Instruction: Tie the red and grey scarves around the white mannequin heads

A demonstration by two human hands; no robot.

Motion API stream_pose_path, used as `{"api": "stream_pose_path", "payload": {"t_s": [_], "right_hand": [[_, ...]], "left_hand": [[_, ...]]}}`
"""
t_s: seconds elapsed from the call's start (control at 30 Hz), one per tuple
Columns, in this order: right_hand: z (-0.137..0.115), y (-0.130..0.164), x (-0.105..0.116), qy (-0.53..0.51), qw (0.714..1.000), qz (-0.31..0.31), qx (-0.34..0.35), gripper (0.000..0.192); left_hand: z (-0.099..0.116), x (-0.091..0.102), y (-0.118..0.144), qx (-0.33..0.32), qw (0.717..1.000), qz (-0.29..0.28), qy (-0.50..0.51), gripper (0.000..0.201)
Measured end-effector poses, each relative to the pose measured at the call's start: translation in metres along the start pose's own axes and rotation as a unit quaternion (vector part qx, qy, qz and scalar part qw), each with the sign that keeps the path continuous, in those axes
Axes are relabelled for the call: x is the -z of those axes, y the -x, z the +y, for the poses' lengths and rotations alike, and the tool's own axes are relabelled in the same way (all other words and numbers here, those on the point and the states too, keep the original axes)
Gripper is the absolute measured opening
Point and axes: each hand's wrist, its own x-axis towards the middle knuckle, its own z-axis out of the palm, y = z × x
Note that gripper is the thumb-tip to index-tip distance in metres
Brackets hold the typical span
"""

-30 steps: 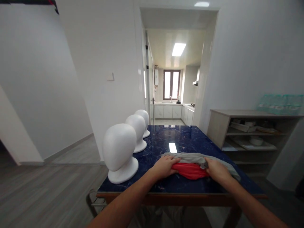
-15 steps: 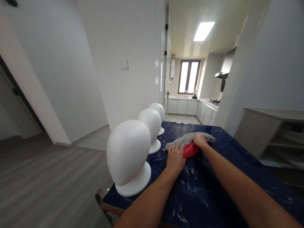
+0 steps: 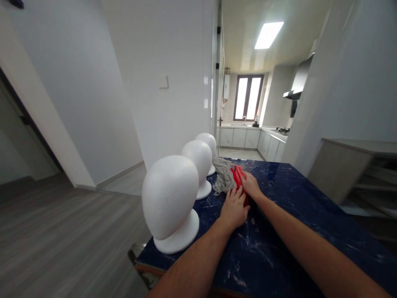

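A red cloth piece with a bunch of grey, ropy strands on its left side lies on the dark blue marbled table. My right hand grips the red part from its right side. Against the near edge of the same red cloth, my left hand holds on, with its fingertips over the fabric. The underside of the cloth is hidden by my hands. Left of them stand three white foam heads in a row: a near one, a middle one and a far one.
The near foam head stands close to the table's left edge. A grey shelf unit is at the right beyond the table. Past the far end, a doorway opens onto a kitchen with white cabinets. Wood-look floor spreads at the left.
The grey strands, stretched sideways across the red cloth before, now bunch at its left beside the foam heads. My right hand has moved left, close to my left hand.
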Motion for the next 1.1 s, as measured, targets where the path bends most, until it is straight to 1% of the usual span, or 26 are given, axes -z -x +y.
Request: {"api": "stream_pose_path", "payload": {"t_s": [0.07, 0.13, 0.23, 0.3, 0.33, 0.4, 0.43, 0.5, 0.57, 0.6, 0.67, 0.7, 0.8, 0.97, 1.1], "right_hand": [[0.015, 0.032, 0.02, 0.026, 0.999, -0.011, -0.022, 0.055], [0.031, 0.063, 0.044, 0.054, 0.997, -0.023, -0.051, 0.054], [0.051, 0.105, 0.079, 0.098, 0.99, -0.031, -0.098, 0.056], [0.06, 0.129, 0.098, 0.118, 0.984, -0.028, -0.127, 0.057], [0.063, 0.14, 0.105, 0.133, 0.981, -0.029, -0.14, 0.058], [0.065, 0.161, 0.114, 0.173, 0.971, -0.033, -0.162, 0.06], [0.065, 0.171, 0.116, 0.195, 0.966, -0.035, -0.168, 0.061], [0.063, 0.188, 0.114, 0.227, 0.957, -0.024, -0.18, 0.061], [0.062, 0.2, 0.109, 0.236, 0.955, 0.009, -0.182, 0.059], [0.062, 0.203, 0.106, 0.237, 0.955, 0.024, -0.175, 0.058], [0.062, 0.204, 0.102, 0.227, 0.959, 0.029, -0.164, 0.057], [0.062, 0.203, 0.101, 0.218, 0.962, 0.024, -0.164, 0.056], [0.063, 0.201, 0.102, 0.193, 0.963, 0.02, -0.184, 0.056], [0.063, 0.203, 0.108, 0.184, 0.965, 0.015, -0.184, 0.055], [0.061, 0.203, 0.11, 0.181, 0.966, 0.011, -0.185, 0.055]], "left_hand": [[-0.001, -0.001, 0.001, -0.012, 1.0, -0.023, 0.002, 0.052], [0.0, -0.001, 0.002, 0.013, 1.0, -0.027, -0.007, 0.047], [0.004, 0.003, 0.003, 0.06, 0.998, -0.002, -0.03, 0.045], [0.008, 0.008, 0.003, 0.076, 0.996, 0.013, -0.044, 0.043], [0.011, 0.01, 0.004, 0.071, 0.996, 0.017, -0.046, 0.043], [0.015, 0.015, 0.007, 0.027, 0.999, 0.008, -0.03, 0.041], [0.017, 0.018, 0.009, -0.002, 1.0, -0.01, -0.014, 0.041], [0.018, 0.021, 0.015, -0.043, 0.996, -0.074, 0.025, 0.043], [0.017, 0.023, 0.021, -0.044, 0.988, -0.138, 0.06, 0.05], [0.016, 0.024, 0.023, -0.037, 0.985, -0.155, 0.071, 0.055], [0.014, 0.025, 0.026, -0.017, 0.983, -0.161, 0.089, 0.06], [0.013, 0.026, 0.026, -0.003, 0.983, -0.154, 0.098, 0.06], [0.014, 0.03, 0.027, 0.023, 0.983, -0.136, 0.118, 0.058], [0.02, 0.038, 0.026, 0.025, 0.982, -0.127, 0.137, 0.051], [0.02, 0.04, 0.025, 0.027, 0.981, -0.122, 0.148, 0.046]]}}
